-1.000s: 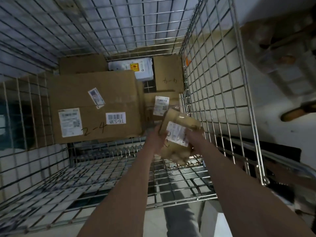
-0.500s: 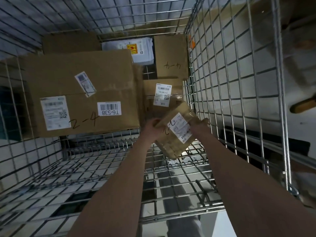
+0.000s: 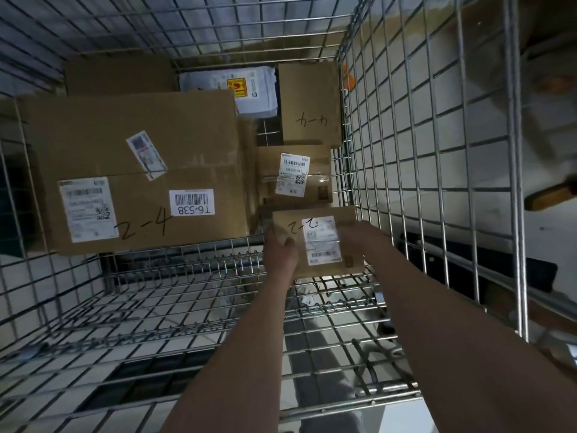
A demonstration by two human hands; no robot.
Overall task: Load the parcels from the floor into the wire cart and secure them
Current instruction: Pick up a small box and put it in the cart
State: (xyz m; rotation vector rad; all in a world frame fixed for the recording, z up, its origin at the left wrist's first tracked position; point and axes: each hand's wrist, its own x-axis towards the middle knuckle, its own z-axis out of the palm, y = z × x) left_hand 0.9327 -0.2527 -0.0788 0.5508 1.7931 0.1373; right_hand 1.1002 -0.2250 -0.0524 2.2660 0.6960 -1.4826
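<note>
- both hands, left hand (image 3: 281,250) and right hand (image 3: 363,242), gripped small parcel (image 3: 318,242) by its sides
- lowered flat by wire cart (image 3: 406,151) right wall, likely filling gap beside big box (image 3: 140,170)

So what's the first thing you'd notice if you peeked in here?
Probably the small parcel that the left hand and right hand are holding low by the right side of the wire cart. Then the big box marked 2-4 on the left, with smaller parcels and a white bag behind.
</note>
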